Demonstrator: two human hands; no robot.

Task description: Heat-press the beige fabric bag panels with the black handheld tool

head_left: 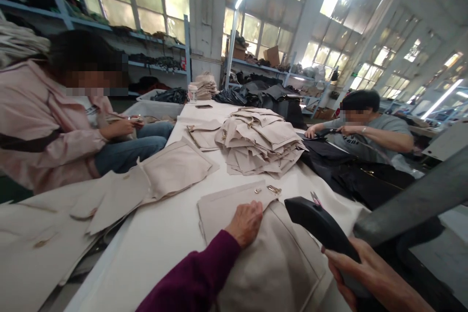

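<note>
My left hand (245, 224), in a purple sleeve, has its fingers curled on the edge of a beige fabric piece (223, 207) on the white table. Just beyond the knuckles lie a small metal ring (258, 190) and a metal clasp (274, 189) on the fabric. At the right, my right hand (351, 268) is wrapped round a black handheld tool (321, 224), whose blunt head is raised over the right side of the fabric. Small pink-handled snips (315, 198) show behind the tool.
A pile of beige pieces (261, 141) stands mid-table. More beige panels (171, 170) lie at the left, black fabric (340, 165) at the right. One person sits at the left, another works at the right. A grey metal bar (417, 195) slants in at the right.
</note>
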